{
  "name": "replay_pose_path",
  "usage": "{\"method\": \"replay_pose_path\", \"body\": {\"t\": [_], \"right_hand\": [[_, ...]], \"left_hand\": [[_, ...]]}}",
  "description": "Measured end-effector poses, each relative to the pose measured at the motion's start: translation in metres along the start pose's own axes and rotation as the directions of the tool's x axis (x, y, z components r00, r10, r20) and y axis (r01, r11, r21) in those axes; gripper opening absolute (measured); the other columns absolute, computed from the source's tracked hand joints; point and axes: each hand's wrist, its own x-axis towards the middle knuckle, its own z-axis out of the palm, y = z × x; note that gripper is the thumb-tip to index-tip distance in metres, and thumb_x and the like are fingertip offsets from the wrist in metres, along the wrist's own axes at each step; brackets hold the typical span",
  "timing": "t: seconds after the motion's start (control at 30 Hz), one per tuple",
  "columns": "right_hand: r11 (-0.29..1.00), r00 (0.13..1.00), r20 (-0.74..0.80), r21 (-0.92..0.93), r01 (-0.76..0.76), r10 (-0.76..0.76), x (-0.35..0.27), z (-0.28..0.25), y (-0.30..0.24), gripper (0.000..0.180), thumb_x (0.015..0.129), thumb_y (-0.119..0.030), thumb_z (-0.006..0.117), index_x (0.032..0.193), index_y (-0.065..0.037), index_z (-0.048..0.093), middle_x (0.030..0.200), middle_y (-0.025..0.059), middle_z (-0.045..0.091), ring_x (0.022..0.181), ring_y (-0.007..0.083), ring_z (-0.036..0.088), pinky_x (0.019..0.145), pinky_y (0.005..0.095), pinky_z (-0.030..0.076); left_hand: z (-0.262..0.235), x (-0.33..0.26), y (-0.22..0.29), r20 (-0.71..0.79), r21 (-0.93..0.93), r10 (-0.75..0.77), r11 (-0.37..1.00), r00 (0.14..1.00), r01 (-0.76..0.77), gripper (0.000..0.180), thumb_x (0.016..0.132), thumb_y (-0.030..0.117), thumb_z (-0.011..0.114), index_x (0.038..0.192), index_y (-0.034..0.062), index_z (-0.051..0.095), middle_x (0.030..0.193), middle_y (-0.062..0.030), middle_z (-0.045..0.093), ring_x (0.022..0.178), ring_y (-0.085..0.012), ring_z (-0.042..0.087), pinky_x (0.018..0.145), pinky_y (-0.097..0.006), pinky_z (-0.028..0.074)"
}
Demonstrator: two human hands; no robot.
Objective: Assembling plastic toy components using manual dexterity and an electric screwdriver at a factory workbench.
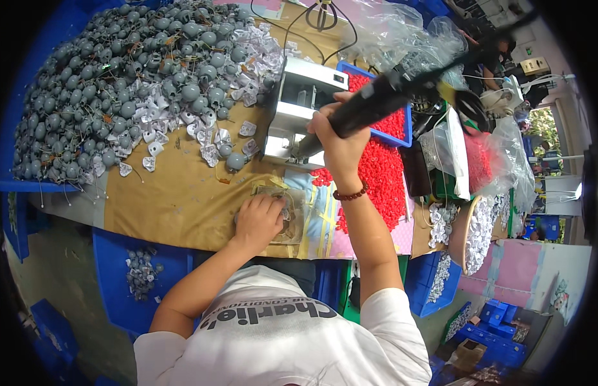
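Observation:
My right hand [344,143], with a beaded bracelet at the wrist, is wrapped round a black electric screwdriver [370,103]. The tool slants down to the left, its lower end at the front of a silver-and-white box-shaped machine [300,114] that looks like a screw feeder. My left hand [257,224] rests with curled fingers on a small square pad [291,233] near the table's front edge. A small pale piece shows at its fingertips, too hidden to name. Left of the machine lie loose white plastic pieces [247,128] and a grey ball-shaped part [235,161].
A large heap of grey ball-shaped parts [87,96] with wires fills the left of the table. Small red pieces [379,186] lie right of the machine, near a blue tray [407,122]. Clear plastic bags [402,32] stand behind. A blue bin [109,270] sits below the edge.

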Motion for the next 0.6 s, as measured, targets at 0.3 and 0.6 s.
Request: {"method": "replay_pose_path", "body": {"t": [0.3,0.6], "right_hand": [[0.961,0.973,0.068,-0.188,-0.204,0.220,-0.051,-0.005,-0.004,0.075,0.080,0.010,0.069,0.148,0.005,0.037,0.080,0.0059,0.066,0.066,0.0163,0.066,0.065,0.0313,0.056],[0.982,0.973,0.177,-0.149,-0.119,0.145,-0.113,-0.013,-0.007,0.082,0.081,0.014,0.069,0.150,0.004,0.025,0.080,0.0050,0.064,0.073,0.0134,0.063,0.076,0.0294,0.053]], "left_hand": [[-0.001,-0.002,-0.001,0.000,-0.027,-0.012,1.000,1.000,0.012,0.039,0.078,0.014,0.073,0.117,0.0117,0.067,0.102,-0.0046,0.065,0.104,-0.0255,0.062,0.087,-0.042,0.047],[-0.003,0.002,0.001,-0.056,-0.058,-0.008,0.998,0.998,0.005,0.030,0.073,0.013,0.075,0.100,0.0100,0.062,0.098,-0.0076,0.062,0.099,-0.0307,0.062,0.080,-0.045,0.048]]}}
